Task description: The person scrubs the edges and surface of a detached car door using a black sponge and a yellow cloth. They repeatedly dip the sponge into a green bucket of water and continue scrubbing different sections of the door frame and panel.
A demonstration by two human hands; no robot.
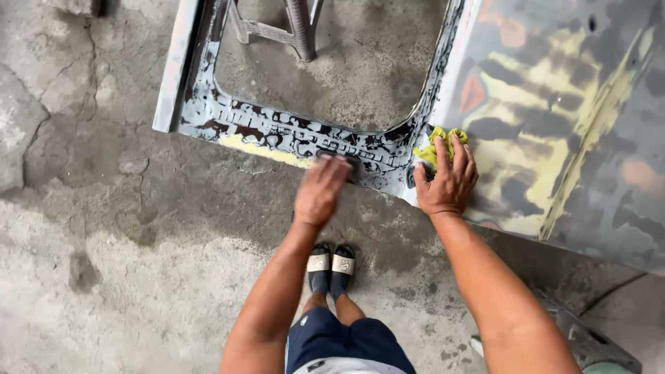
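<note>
1. Head view looks down on a car door panel (554, 118) lying flat over a wet, cracked concrete floor (104, 263), its surface patched in grey, yellow filler and orange spots.
2. Through the door's window opening (332, 62) the legs of a plastic stool (291, 28) show on the floor beneath.
3. Below the hands stand the person's own feet in dark slides (331, 266), close to the panel's near edge; nothing lies between the arms and the frame.
4. Left hand (320, 188) presses flat, blurred by motion, on a dark sanding block (346, 161) against the lower window frame (277, 135); its fingers curl over the block, grasping it.
5. Right hand (447, 181) rests palm down, fingers spread, on a yellow-green cloth (435, 142) bunched at the frame's corner, pinning it rather than clenching.
</note>
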